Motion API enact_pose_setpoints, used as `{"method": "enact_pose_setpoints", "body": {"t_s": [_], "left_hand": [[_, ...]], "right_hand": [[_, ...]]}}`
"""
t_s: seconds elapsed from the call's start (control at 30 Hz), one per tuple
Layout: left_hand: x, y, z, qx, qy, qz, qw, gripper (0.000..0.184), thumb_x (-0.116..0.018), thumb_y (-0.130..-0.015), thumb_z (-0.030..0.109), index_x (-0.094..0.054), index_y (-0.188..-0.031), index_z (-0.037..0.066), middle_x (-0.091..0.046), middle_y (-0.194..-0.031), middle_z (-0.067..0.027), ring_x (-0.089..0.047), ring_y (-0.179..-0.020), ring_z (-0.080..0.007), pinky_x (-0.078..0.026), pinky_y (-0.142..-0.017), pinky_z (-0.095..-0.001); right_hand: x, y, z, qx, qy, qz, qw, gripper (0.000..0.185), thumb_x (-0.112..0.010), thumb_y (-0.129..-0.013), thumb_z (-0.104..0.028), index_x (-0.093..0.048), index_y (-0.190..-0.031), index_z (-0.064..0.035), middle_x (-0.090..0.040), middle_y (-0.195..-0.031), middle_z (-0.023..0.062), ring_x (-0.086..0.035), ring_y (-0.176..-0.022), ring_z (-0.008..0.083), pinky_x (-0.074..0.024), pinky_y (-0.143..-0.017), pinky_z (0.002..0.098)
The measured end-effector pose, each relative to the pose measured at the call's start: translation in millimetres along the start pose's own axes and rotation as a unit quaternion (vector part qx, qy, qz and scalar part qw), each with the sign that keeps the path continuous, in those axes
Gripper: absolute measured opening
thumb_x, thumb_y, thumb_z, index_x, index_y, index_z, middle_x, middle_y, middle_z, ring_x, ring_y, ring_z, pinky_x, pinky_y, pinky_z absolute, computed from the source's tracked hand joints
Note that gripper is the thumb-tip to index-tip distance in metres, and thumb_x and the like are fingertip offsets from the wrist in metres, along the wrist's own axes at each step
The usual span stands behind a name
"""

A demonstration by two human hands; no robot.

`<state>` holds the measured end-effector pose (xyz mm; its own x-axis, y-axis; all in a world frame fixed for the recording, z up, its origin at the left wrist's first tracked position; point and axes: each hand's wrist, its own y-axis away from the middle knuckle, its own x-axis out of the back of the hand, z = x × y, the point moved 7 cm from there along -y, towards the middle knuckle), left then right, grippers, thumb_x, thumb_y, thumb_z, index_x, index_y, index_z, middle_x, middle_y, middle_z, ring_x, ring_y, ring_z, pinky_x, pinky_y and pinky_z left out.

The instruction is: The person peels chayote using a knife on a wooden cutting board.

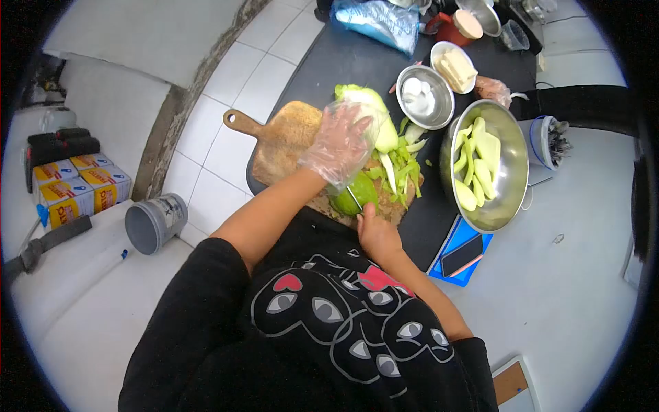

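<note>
My left hand [340, 141], in a clear plastic glove, lies over a large pale green vegetable [376, 110], its fingers spread across the surface and its thumb hidden. Close below the glove is a darker green, rounded vegetable part [355, 197]; whether the two are one piece is hidden. My bare right hand [377, 233] is closed around the handle of a knife [354, 198], whose blade lies against the darker green part. Under them is a wooden cutting board [285, 137]. Green peel strips [405, 172] are heaped at the board's right side.
A steel bowl [511, 172] with several peeled pieces stands right of the board. Behind are a bowl of white items [419, 99], a bowl of pale blocks [455, 69] and a blue plastic bag [381, 24]. A phone [462, 256] lies at right, a grey bucket [156, 223] at left.
</note>
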<state>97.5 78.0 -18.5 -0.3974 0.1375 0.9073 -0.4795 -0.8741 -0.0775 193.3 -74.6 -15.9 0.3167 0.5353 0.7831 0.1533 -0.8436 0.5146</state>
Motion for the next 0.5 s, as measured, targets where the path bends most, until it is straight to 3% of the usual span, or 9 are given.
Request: {"method": "enact_pose_setpoints", "body": {"t_s": [0.07, 0.17, 0.27, 0.37, 0.5], "left_hand": [[6.2, 7.5, 1.3, -0.025, -0.037, 0.031, 0.999, 0.054, -0.05, -0.084, 0.033, -0.043, -0.13, 0.006, -0.033, -0.139, -0.019, -0.025, -0.133, -0.0343, -0.015, -0.109, -0.0545], [16.7, 49.0, -15.3, 0.036, 0.103, 0.155, 0.982, 0.054, -0.054, -0.082, 0.026, -0.042, -0.129, 0.002, -0.033, -0.137, -0.0205, -0.027, -0.13, -0.0382, -0.017, -0.108, -0.0536], [34.9, 83.9, -2.6, 0.058, 0.065, 0.167, 0.982, 0.057, -0.05, -0.084, 0.021, -0.031, -0.131, -0.005, -0.029, -0.138, -0.0254, -0.022, -0.132, -0.0428, -0.017, -0.11, -0.0515], [33.2, 102.1, -2.8, 0.11, 0.087, 0.151, 0.978, 0.063, -0.06, -0.079, 0.018, -0.032, -0.132, -0.004, -0.028, -0.139, -0.0243, -0.023, -0.13, -0.0444, -0.018, -0.108, -0.0532], [19.3, 100.6, -14.5, 0.204, 0.004, 0.098, 0.974, 0.067, -0.058, -0.081, 0.024, -0.03, -0.134, -0.005, -0.024, -0.143, -0.0227, -0.021, -0.133, -0.041, -0.017, -0.108, -0.0539]], "right_hand": [[-3.4, 1.2, 4.0, 0.011, -0.034, 0.014, 0.999, 0.025, -0.043, -0.093, -0.028, -0.037, -0.098, -0.0033, -0.06, -0.067, 0.0248, -0.06, -0.062, 0.0433, -0.0486, -0.057, 0.0523], [4.3, -1.0, 5.2, 0.007, -0.066, 0.01, 0.998, 0.025, -0.043, -0.094, -0.028, -0.037, -0.099, -0.0038, -0.06, -0.071, 0.0265, -0.06, -0.066, 0.0454, -0.0474, -0.06, 0.0541], [15.8, -0.8, -3.8, 0.005, -0.088, 0.026, 0.996, 0.024, -0.044, -0.093, -0.024, -0.038, -0.099, -0.0018, -0.059, -0.072, 0.0284, -0.058, -0.069, 0.0474, -0.0445, -0.063, 0.0556], [28.7, -11.4, -18.1, 0.005, -0.099, 0.052, 0.994, 0.023, -0.045, -0.093, -0.023, -0.04, -0.098, -0.0007, -0.058, -0.075, 0.0302, -0.057, -0.071, 0.0481, -0.0431, -0.065, 0.0563], [40.8, -33.8, -38.4, -0.021, -0.078, 0.054, 0.995, 0.025, -0.044, -0.093, -0.024, -0.042, -0.097, 0.0, -0.058, -0.078, 0.0311, -0.057, -0.072, 0.0482, -0.0431, -0.065, 0.0562]]}}
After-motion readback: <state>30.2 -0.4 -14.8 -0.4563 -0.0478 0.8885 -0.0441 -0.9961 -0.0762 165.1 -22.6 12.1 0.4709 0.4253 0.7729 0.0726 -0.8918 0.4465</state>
